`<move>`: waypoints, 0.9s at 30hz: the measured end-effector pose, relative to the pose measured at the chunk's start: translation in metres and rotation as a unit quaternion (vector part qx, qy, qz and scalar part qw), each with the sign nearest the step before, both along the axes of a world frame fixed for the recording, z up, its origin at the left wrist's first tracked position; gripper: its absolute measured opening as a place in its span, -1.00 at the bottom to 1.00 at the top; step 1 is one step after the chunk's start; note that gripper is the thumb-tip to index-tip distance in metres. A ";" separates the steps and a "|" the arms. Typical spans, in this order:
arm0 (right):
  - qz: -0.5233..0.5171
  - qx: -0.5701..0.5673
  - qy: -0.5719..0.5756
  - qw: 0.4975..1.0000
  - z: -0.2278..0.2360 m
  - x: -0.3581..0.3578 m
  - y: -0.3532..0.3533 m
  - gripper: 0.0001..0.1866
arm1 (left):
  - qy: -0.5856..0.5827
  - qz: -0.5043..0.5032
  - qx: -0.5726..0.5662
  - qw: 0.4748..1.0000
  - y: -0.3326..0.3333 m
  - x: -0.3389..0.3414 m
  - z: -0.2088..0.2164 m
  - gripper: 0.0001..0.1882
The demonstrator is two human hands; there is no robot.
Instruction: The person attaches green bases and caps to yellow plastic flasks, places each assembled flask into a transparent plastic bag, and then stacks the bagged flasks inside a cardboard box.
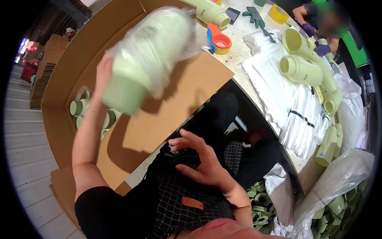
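My left hand (104, 73) grips a large pale green vacuum flask (153, 47) wrapped in a clear plastic bag. The flask is tilted, its darker green cap (125, 93) pointing down toward me, and slightly blurred. It hangs above the flap of a big open cardboard box (179, 95). Deeper in that box, on the left, stand several green-capped flasks (109, 118), partly hidden by my forearm. Over my lap, in front of the checked apron (175, 195), my right hand (201, 159) holds nothing, its fingers apart and curved.
The white table (238, 44) carries clear plastic bags (270, 85), pale green flask bodies (304, 71), a tape roll (278, 14), a glove (254, 16) and a phone (232, 15). Across it a person with purple gloves (321, 49) works. Green parts (260, 199) fill bags below.
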State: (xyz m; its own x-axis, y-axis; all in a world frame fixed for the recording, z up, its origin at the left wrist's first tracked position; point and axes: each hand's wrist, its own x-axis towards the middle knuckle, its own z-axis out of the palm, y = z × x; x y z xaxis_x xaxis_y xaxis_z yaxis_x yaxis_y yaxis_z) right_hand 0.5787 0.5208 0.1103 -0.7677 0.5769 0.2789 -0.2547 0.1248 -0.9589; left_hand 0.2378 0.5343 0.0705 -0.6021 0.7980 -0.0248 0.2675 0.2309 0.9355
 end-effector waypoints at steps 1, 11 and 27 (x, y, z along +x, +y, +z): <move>-0.011 0.015 -0.033 0.999 -0.004 -0.002 -0.001 -0.15 | -0.008 0.016 -0.040 0.999 0.009 -0.036 -0.014 -0.52; -0.304 -0.110 -0.303 0.896 -0.070 0.113 -0.011 -0.60 | -0.230 -0.163 -0.404 0.870 0.150 -0.178 -0.197 -0.40; -0.503 0.520 -0.472 0.505 -0.035 0.200 0.332 -0.13 | 0.286 -0.103 -0.068 0.950 0.209 -0.102 -0.139 -0.57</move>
